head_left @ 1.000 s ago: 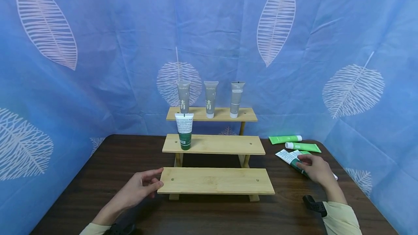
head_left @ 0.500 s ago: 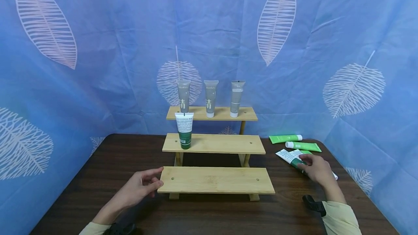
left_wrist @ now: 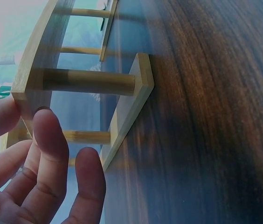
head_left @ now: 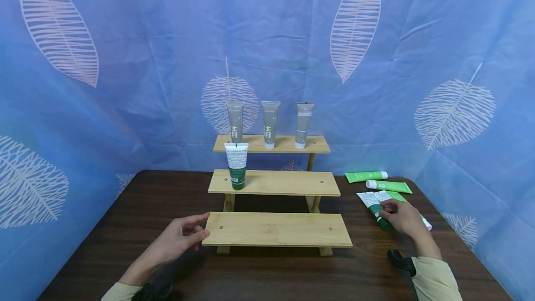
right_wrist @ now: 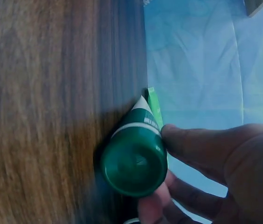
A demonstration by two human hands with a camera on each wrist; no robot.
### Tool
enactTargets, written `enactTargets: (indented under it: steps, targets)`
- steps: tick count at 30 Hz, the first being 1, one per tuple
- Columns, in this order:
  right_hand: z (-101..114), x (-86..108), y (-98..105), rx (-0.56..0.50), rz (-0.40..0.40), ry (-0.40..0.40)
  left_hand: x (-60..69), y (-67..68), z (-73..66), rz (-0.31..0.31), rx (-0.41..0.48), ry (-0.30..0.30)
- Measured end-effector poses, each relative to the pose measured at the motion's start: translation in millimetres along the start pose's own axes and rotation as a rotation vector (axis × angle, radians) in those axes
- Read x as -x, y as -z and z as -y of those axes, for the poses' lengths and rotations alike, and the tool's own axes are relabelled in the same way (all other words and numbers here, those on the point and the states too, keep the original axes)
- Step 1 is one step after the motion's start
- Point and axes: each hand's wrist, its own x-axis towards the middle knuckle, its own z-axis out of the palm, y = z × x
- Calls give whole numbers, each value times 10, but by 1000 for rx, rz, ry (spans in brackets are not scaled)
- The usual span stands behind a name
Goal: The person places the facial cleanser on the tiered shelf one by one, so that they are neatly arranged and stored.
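Note:
My left hand (head_left: 177, 240) grips the left end of the lowest board of a three-tier wooden display stand (head_left: 277, 229). In the left wrist view, fingers (left_wrist: 50, 133) lie against the board's corner. My right hand (head_left: 403, 217) pinches a white and dark-green squeeze tube (head_left: 374, 210) lying on the table at the right, its green cap end (right_wrist: 134, 163) facing the right wrist camera. Beside it, partly hidden by the hand, lie another white-topped tube (head_left: 382, 195) and a light-green tube (head_left: 397, 196). A matching white and green tube (head_left: 237, 166) stands cap-down on the middle tier's left.
Three grey tubes, the middle one (head_left: 270, 124) among them, stand on the top tier. Two light-green tubes (head_left: 365, 177) (head_left: 388, 186) lie at the table's back right. The dark wooden table (head_left: 259, 278) ends at a blue leaf-patterned cloth (head_left: 167, 82).
The tube under my right hand has shifted and turned, its green cap end swinging toward the stand and nearer me. My left hand stays put at the board.

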Motion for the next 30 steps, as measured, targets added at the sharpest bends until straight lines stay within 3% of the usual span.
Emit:
enactTargets:
  steps: [9,21,30]
  targets:
    - [2,-10,-6,-73,115,-71,11,-4,-29,4,12,-7]
    - [51,-23,-66,-168,139,-87,8,0,-7,-4,19,1]
    - [45,-13,-60,-150,115,-83,17,-7,-36,-2,15,4]
